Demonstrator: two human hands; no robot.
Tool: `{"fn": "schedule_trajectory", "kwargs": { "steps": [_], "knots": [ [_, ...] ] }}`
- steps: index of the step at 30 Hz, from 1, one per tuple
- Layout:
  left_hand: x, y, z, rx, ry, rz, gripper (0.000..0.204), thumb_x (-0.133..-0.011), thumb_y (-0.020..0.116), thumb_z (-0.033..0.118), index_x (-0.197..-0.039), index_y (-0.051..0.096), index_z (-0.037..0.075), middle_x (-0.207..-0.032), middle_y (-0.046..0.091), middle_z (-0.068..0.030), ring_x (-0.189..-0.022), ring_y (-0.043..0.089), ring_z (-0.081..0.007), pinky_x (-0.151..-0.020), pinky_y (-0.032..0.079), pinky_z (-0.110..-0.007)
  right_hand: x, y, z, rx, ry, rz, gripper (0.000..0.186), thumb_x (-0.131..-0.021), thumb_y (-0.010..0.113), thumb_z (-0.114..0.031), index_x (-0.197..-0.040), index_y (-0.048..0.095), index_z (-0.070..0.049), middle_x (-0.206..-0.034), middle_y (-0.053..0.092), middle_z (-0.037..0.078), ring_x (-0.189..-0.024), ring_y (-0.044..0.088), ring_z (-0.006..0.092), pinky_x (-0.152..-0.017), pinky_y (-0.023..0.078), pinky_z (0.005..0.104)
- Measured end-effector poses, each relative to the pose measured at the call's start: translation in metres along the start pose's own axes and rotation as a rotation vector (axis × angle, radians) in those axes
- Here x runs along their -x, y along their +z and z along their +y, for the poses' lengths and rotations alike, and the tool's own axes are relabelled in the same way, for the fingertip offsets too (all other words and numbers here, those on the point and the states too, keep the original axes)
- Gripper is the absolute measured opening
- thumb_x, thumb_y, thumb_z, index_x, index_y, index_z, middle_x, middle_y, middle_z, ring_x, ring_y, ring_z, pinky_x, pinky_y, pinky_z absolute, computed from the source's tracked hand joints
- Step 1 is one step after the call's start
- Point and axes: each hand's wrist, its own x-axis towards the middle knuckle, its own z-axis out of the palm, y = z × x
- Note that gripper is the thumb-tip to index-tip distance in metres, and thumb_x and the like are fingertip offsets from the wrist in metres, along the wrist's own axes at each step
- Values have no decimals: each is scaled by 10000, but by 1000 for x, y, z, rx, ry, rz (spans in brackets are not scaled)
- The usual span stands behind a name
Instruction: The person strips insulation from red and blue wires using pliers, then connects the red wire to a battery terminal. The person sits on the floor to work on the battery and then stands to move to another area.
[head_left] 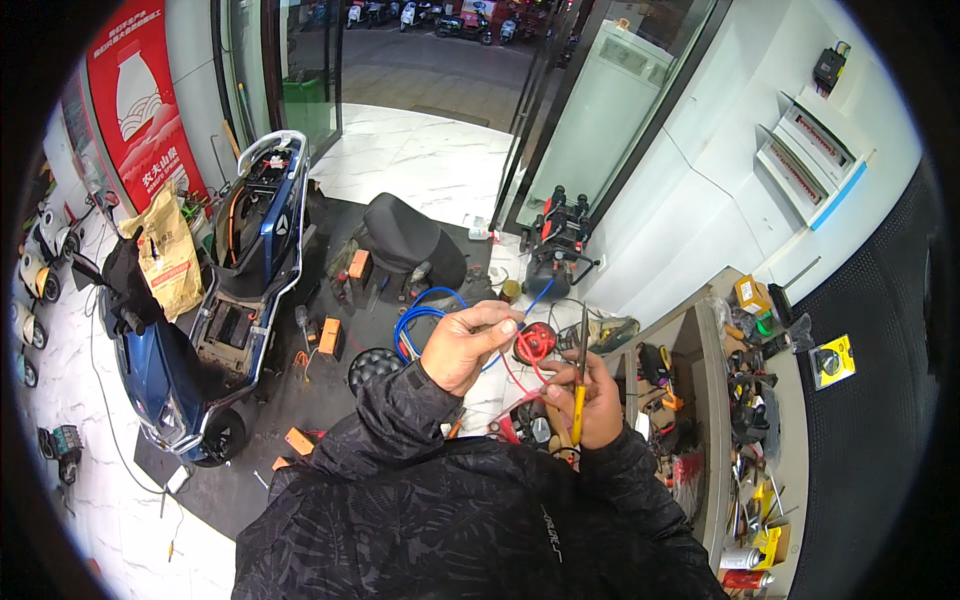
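Two hands meet at picture centre: the left hand pinches a thin red wire, while the right hand grips a yellow-handled screwdriver upright at its three o'clock. The wire end looks loose, so the joining seems unfinished. At nine o'clock stands a stripped blue scooter; at three, a cluttered tool shelf crowds close.

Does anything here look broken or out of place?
Yes. The blue scooter has its seat off and lying on the floor beside it, its inside open. Parts and a blue cable coil are scattered on the floor around it.
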Motion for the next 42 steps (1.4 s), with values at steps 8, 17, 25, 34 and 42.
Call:
{"fn": "schedule_trajectory", "kwargs": {
  "steps": [8,17,25,34,42],
  "knots": [
    [9,12,4,-83,-107,-15,324,-1001,684,125,-1231,659,-101,-998,727,-102,-822,641,-122,-743,533,-248,1,6,4,-68,62,-36,547,-941,678,50,-1420,421,-13,-1217,682,188,-1034,659,152,-943,524,307],
    [8,12,4,-214,-114,-73,327,-1012,676,161,-1223,680,-88,-970,733,-89,-780,633,-119,-761,535,-279,6,2,-4,-95,123,-8,535,-950,677,31,-1419,427,-29,-1081,708,143,-976,673,155,-902,538,305],
    [7,13,3,-235,-125,-31,246,-1006,682,136,-1132,670,-75,-926,723,-112,-738,681,-153,-689,568,-306,17,-4,-9,-132,129,58,502,-957,691,-7,-1396,447,-20,-1015,704,96,-940,670,143,-872,535,296],
    [-11,32,5,-519,-72,-47,228,-1006,670,98,-1114,673,-103,-990,754,-99,-854,679,-100,-780,542,-241,9,-23,-12,-71,243,76,520,-979,674,-36,-1431,421,-2,-1127,716,130,-1005,661,135,-914,516,291],
    [-56,94,22,-445,-87,-100,248,-998,675,83,-1159,640,-103,-989,754,-164,-838,729,-186,-772,583,-293,-39,-29,-39,-339,-7,103,423,-1031,638,-183,-1373,442,-31,-967,620,33,-745,616,126,-687,518,279]
  ]
}}
